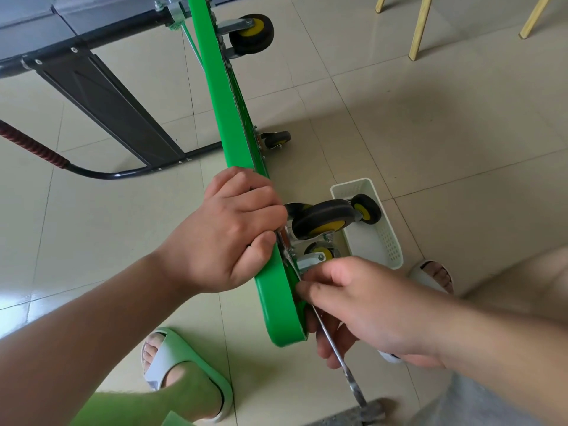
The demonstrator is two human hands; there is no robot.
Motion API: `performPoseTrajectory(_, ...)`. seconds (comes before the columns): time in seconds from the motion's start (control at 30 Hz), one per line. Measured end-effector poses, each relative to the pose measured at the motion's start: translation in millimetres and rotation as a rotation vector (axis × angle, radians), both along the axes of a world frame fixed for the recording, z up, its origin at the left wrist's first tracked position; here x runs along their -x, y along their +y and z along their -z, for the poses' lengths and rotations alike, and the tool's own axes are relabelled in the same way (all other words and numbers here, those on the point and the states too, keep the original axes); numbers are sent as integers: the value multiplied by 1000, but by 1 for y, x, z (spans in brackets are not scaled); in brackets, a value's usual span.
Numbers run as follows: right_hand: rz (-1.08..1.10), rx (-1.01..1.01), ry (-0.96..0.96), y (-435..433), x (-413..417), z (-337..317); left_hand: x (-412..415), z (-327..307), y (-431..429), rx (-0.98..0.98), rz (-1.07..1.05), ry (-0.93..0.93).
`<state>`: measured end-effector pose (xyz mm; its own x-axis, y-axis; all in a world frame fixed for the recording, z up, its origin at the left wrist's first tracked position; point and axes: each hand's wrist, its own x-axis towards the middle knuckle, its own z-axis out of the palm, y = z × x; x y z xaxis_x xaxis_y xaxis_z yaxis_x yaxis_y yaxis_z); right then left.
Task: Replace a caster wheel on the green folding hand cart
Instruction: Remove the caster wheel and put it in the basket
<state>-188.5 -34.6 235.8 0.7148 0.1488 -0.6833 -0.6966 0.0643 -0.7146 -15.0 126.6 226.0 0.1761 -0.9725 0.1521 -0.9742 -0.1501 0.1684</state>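
I see one head-worn wide-angle view only, looking steeply down and forward, close over my left hand (233, 232) and right hand (368, 309), floor tiles (430, 133) beyond them.

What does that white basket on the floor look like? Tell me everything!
The white basket is a small, long plastic bin with rounded corners and rows of little holes in its side wall. It sits upright on the tiled floor, just past the green cart's near end. A black caster with a yellow hub shows at its far end, apparently lying inside; the cart's wheel hides part of the rim. Neither hand touches it.
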Motion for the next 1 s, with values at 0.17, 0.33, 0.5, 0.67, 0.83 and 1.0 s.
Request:
performPoseTrajectory(0.17, -11, 31, -55, 4, 2, 8, 0, 1, 0, 15, 3, 10)
performPoseTrajectory(0.33, -56, 161, -120, 7, 5, 12, 0, -1, -2, -1, 3, 11)
performPoseTrajectory(0.5, -68, 310, -225, 13, 10, 23, 1, -2, -2, -15, 5, 17)
performPoseTrajectory(0.67, -67, 357, -343, 9, 12, 46, 1, -2, -1, -12, 3, 25)
performPoseTrajectory(0.83, -105, 425, -428, 0, 6, 61, 2, -2, 0, -6, 1, 29)
performPoseTrajectory(1.0, -185, 477, -380, -5, 5, 51, 1, -3, 1, -22, -3, 12)
